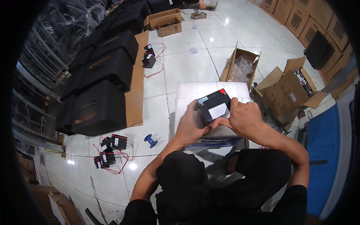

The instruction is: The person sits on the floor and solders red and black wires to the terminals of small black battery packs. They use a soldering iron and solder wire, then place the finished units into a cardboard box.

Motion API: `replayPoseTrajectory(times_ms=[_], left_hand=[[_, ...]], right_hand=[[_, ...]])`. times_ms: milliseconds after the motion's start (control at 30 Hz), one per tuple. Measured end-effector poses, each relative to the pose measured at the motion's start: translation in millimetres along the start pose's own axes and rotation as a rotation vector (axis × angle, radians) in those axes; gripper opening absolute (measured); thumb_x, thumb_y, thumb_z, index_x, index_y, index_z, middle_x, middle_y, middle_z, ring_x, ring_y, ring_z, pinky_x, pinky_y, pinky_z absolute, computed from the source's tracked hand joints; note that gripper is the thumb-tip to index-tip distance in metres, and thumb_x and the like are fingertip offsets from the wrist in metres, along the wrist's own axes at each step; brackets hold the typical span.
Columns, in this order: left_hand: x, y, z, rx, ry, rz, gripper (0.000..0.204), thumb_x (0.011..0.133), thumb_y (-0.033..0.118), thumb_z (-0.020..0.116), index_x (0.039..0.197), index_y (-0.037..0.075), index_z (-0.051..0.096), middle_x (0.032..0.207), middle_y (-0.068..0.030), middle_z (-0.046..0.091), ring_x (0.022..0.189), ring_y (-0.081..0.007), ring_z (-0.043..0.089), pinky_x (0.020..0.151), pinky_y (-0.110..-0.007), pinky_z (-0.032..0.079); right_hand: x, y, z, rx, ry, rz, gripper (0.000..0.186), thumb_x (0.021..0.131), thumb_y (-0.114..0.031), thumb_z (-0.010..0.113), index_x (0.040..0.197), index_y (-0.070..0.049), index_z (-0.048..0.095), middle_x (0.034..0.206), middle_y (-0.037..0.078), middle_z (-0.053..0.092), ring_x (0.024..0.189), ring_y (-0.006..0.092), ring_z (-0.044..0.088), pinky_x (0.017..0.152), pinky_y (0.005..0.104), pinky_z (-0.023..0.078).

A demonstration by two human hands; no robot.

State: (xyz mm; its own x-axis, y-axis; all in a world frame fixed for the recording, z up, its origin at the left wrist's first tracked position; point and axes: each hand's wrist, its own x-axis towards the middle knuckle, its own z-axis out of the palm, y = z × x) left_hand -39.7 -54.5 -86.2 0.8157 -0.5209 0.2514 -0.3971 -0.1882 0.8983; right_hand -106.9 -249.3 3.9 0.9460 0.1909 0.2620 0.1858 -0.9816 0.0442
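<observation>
Between my two hands is a black box-shaped battery (211,102) with a white label, a small blue-green sticker and a red patch at its far right corner. My left hand (189,125) grips its left side, slightly blurred. On the right side, my right hand (244,117) holds it, with the thumb along the near edge. The battery is held tilted over a white foam block (183,92) in front of my knees. What lies under my hands on the block is hidden.
Black batteries with red wires (108,150) lie on the floor at left, beside a blue spool (150,141). More wired batteries (149,60) lie farther off. Black plastic housings (99,108) line the left on cardboard. Open cartons (287,92) stand at right. Another person's hand (202,5) shows far ahead.
</observation>
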Motion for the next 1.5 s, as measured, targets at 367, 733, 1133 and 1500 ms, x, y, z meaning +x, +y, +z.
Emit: replayPoseTrajectory(times_ms=[367,733,1133,1500], left_hand=[[6,-5,-19,-0.132,-0.190,-0.106,0.097,0.072,0.016,0.085,0.150,0.000,0.030,0.139,-0.0235,0.051,0.133,-0.0326,0.048,0.113,-0.040,0.034],[4,-5,-17,-0.133,-0.203,-0.099,0.100,0.074,0.017,0.084,0.149,-0.007,0.024,0.144,-0.0247,0.045,0.138,-0.0334,0.041,0.116,-0.040,0.031],[7,-3,-15,-0.147,-0.159,-0.098,0.099,0.071,0.014,0.085,0.150,-0.001,0.027,0.135,-0.0232,0.054,0.130,-0.0322,0.051,0.110,-0.039,0.038],[0,-22,-16,-0.018,-0.021,-0.016,0.101,0.069,0.021,0.089,0.150,-0.004,0.034,0.138,-0.0187,0.052,0.125,-0.0264,0.052,0.108,-0.037,0.040]], right_hand=[[15,42,41,1.574,-0.274,0.446,0.044,0.103,-0.034,0.053,0.127,0.002,0.060,0.117,0.007,0.064,0.109,0.0131,0.056,0.098,0.0297,0.043],[9,3,65,1.981,0.086,0.491,0.032,0.102,-0.024,0.046,0.116,0.001,0.060,0.103,0.006,0.064,0.096,0.0105,0.059,0.088,0.0247,0.045],[8,10,78,1.959,0.112,0.422,0.030,0.103,-0.023,0.048,0.116,0.002,0.059,0.102,0.007,0.066,0.090,0.0104,0.064,0.083,0.0239,0.051],[-85,81,80,1.455,0.428,0.721,0.041,0.104,-0.032,0.048,0.110,0.005,0.067,0.104,0.014,0.071,0.097,0.0185,0.066,0.092,0.0328,0.050]])
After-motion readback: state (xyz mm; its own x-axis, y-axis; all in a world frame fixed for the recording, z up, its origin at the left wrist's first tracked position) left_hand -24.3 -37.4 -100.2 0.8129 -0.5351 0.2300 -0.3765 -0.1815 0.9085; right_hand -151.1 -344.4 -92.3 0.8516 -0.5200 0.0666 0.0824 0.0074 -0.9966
